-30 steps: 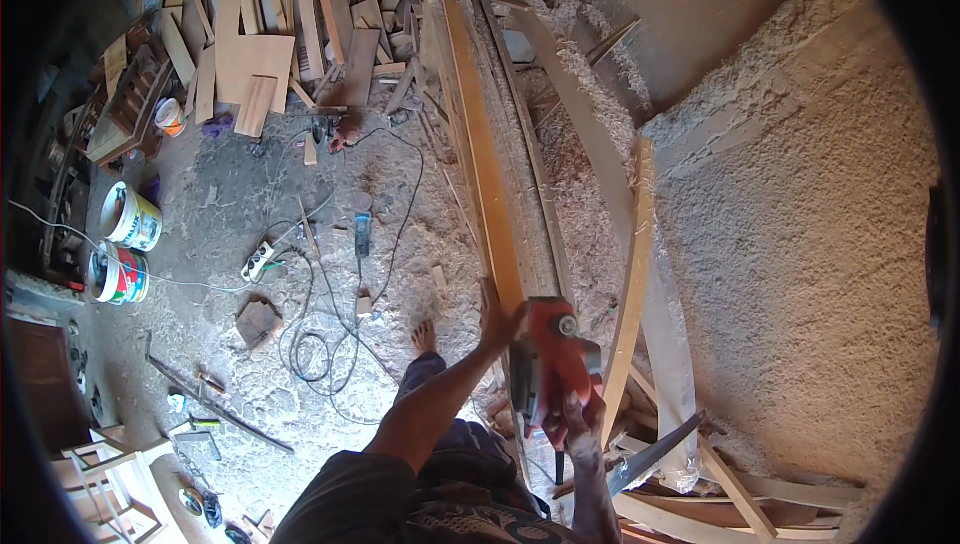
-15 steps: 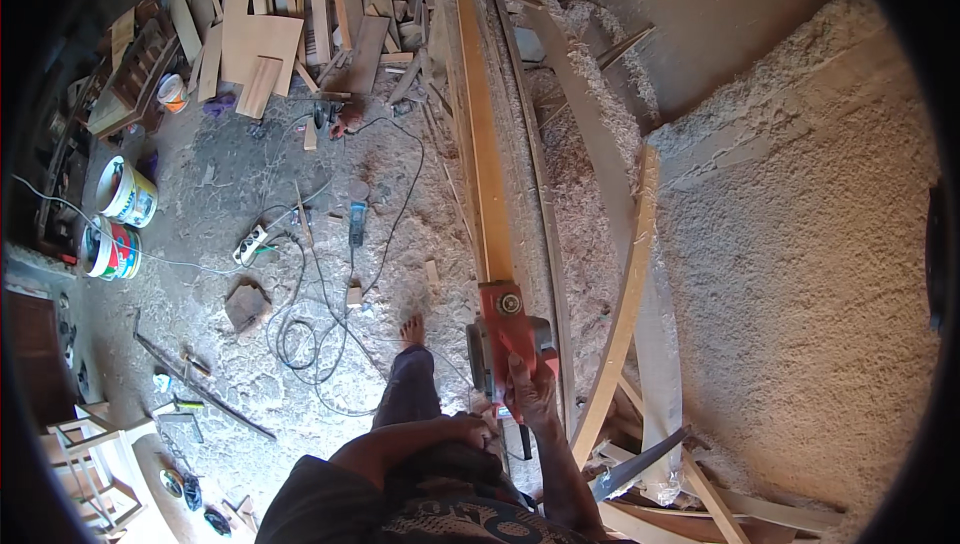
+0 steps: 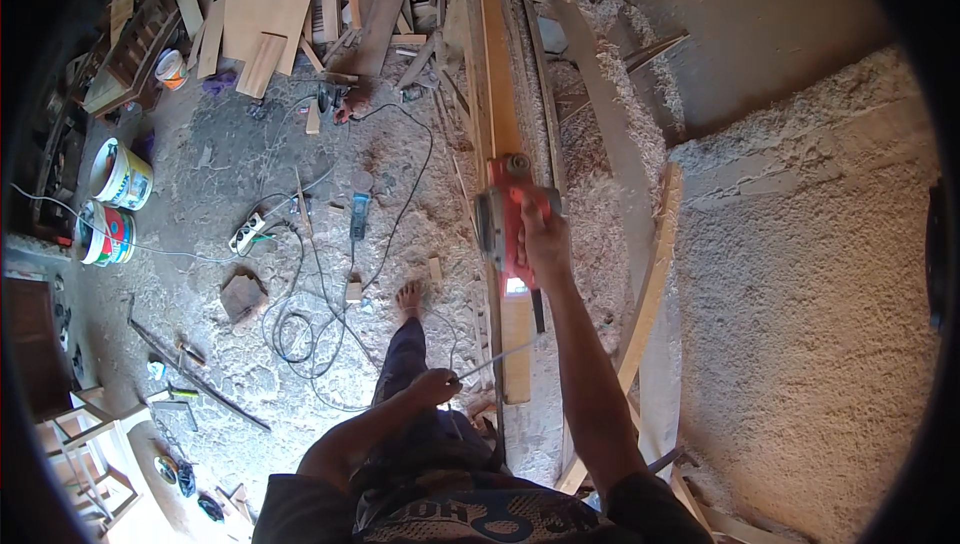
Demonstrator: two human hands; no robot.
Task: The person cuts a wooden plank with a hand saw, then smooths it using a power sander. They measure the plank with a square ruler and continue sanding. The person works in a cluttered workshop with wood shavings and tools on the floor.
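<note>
A red electric hand planer [image 3: 512,176] rests on a long, narrow wooden board [image 3: 497,74] that runs away from me along the bench. My right hand [image 3: 546,247] is wrapped round the planer's handle, arm stretched forward. Bare board shows beyond the tool and also behind it, nearer to me. Closed low in front of my body, my left hand [image 3: 436,387] grips the planer's power cord [image 3: 498,358], which is drawn taut across the board's near end toward the back of the tool. The planer's underside is hidden.
Left of the bench, a looped cable [image 3: 290,336], a power strip [image 3: 247,232] and a blue power tool [image 3: 359,216] lie on the floor. Planks [image 3: 270,14] are heaped at the far end. Shavings [image 3: 800,294] cover the right side, beside a leaning curved beam [image 3: 655,274].
The planer and my right hand have moved forward along the board, away from me. My left hand has come away from my waist, and the cord now stretches out from it.
</note>
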